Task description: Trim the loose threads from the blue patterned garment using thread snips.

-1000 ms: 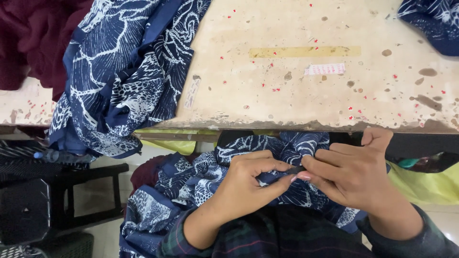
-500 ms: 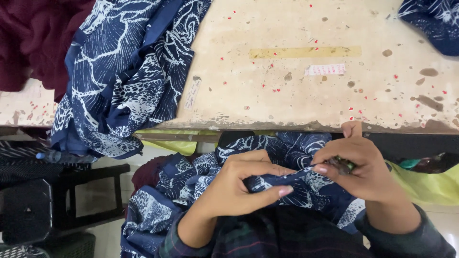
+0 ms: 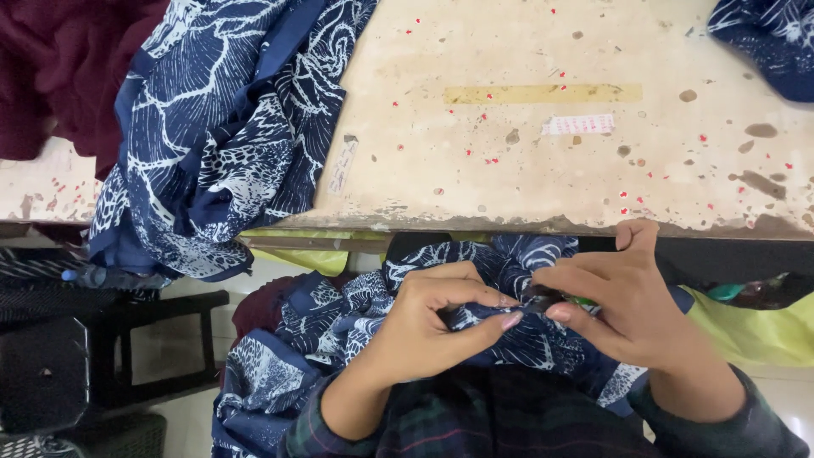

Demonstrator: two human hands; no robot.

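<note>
I'm pinching blue cloth [image 3: 475,326] in lap w/ L hand [image 3: 432,326], fingers closed on fold. R hand [image 3: 632,309] gripping small dark tool [image 3: 543,297]. Cloth looking soft, light, floppy; holding near edge.

— Where does the view sit?
— On the person's head, looking steeply down, close over the left hand [image 3: 432,326] and right hand [image 3: 623,301] in the lap.
— What lies further off?
— The worktable [image 3: 543,178] fills the upper frame, its near edge just above the hands.
— Any second view?
— No, only this one.
</note>
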